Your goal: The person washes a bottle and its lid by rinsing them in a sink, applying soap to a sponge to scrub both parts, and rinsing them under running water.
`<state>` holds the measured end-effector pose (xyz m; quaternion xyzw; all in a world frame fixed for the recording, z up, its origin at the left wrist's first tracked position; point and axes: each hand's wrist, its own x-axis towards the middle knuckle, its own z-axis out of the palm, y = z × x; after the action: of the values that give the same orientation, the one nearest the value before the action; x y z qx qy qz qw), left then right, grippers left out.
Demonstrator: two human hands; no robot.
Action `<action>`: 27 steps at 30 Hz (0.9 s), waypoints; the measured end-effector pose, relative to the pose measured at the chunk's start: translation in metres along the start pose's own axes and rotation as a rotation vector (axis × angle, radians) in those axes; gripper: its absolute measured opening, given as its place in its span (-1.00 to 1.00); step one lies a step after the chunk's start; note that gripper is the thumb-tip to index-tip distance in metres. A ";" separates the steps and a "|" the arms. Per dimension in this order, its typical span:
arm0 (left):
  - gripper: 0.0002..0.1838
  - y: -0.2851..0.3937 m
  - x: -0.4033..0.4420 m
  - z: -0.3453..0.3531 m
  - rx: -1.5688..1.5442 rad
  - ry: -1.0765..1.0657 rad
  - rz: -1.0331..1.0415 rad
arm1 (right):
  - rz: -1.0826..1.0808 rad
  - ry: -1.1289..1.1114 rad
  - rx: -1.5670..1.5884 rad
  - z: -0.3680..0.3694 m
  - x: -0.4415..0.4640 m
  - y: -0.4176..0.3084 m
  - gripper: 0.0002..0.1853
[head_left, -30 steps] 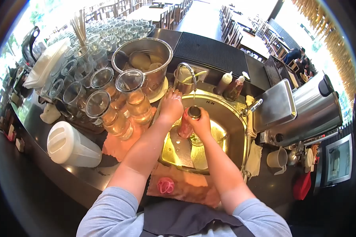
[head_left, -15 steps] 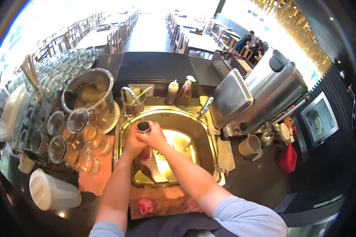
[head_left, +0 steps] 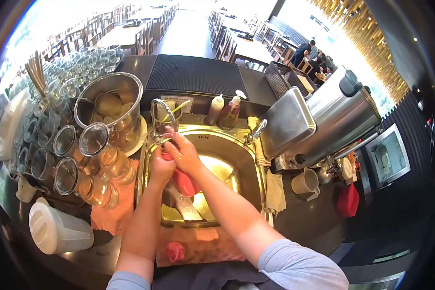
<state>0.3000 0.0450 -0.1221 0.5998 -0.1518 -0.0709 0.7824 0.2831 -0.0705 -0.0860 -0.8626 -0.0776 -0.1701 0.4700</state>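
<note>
Over the metal sink [head_left: 249, 181], a red bottle-shaped vessel [head_left: 186, 183] slants with its lower body showing below my wrists. My left hand [head_left: 162, 166] is closed around its upper part. My right hand [head_left: 182, 153] lies across the top of it, fingers together near the tap [head_left: 157, 108]. The vessel's mouth is hidden by my fingers, and its exact kind is unclear. A light, flat-looking shape [head_left: 186, 207] shows low in the basin, too unclear to name.
Glass jars [head_left: 94, 140], a large steel pot [head_left: 130, 125] and many glasses stand left, with a white lidded pitcher [head_left: 58, 229]. Two pump or squeeze bottles [head_left: 229, 111] stand behind the sink. A steel urn [head_left: 343, 111] and clear measuring jug [head_left: 304, 183] are right. Seated people [head_left: 307, 55] are far off.
The vessel's dark round mouth faced up between my hands before; now my right hand covers it and reaches nearer the tap. More of the red body shows. The view has shifted slightly.
</note>
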 end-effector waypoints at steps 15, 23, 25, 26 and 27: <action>-0.27 -0.016 0.010 0.003 0.232 -0.068 -0.134 | 0.571 -0.232 0.228 -0.007 -0.051 0.041 0.12; -0.22 0.000 0.002 0.007 0.460 -0.086 -0.154 | 0.476 -0.032 0.288 0.009 -0.072 0.037 -0.04; -0.24 0.000 0.000 0.004 0.363 -0.059 -0.145 | 0.409 0.047 0.336 0.006 -0.077 0.022 -0.07; -0.25 -0.013 0.002 0.000 0.324 -0.075 -0.199 | 0.528 -0.016 0.273 0.009 -0.085 0.026 -0.07; -0.26 -0.026 0.005 -0.005 0.286 -0.088 -0.252 | 0.575 -0.039 0.212 0.012 -0.084 0.036 -0.08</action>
<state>0.3079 0.0407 -0.1475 0.7153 -0.1179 -0.1722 0.6669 0.2185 -0.0781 -0.1513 -0.7984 0.1434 -0.0042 0.5848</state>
